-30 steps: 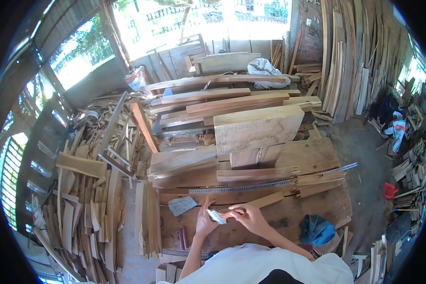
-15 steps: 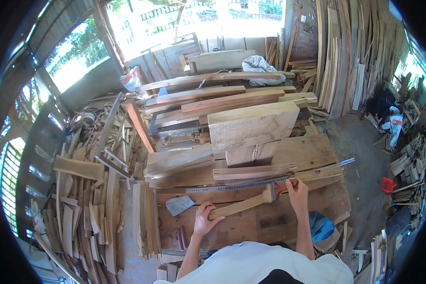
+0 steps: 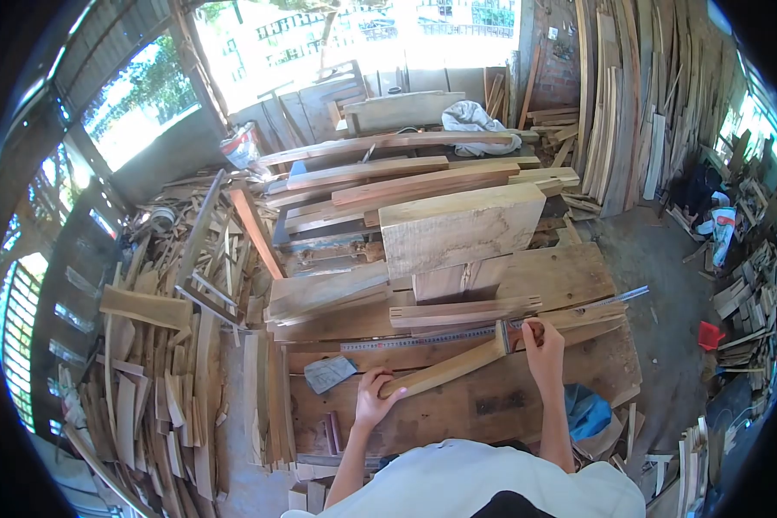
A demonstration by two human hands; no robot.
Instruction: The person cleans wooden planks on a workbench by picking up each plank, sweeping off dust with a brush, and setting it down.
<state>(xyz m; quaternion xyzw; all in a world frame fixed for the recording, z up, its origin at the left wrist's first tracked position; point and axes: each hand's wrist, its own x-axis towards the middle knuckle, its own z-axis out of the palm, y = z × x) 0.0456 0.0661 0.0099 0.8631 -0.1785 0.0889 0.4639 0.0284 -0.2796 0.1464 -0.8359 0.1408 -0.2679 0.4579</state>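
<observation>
I see the left hand (image 3: 376, 399), fingers closed round one end of a wooden strip (image 3: 445, 370), seemingly steadying it over the tabletop (image 3: 457, 423); beyond them, the right hand's (image 3: 544, 347) fingers pinch a brush (image 3: 506, 337) at its far end.

Wooden bench (image 3: 457, 425): ruler (image 3: 406, 344) across middle, grey sheet (image 3: 330, 374) left, boards (image 3: 328, 290) far left, rods (image 3: 329, 433) near left.

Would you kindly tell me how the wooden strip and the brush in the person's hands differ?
The wooden strip is long and pale, while the brush is much shorter, with a brown handle. The wooden strip is gripped at its nearer end by the left hand; the brush is in the right hand. Both are hand-held.
</observation>
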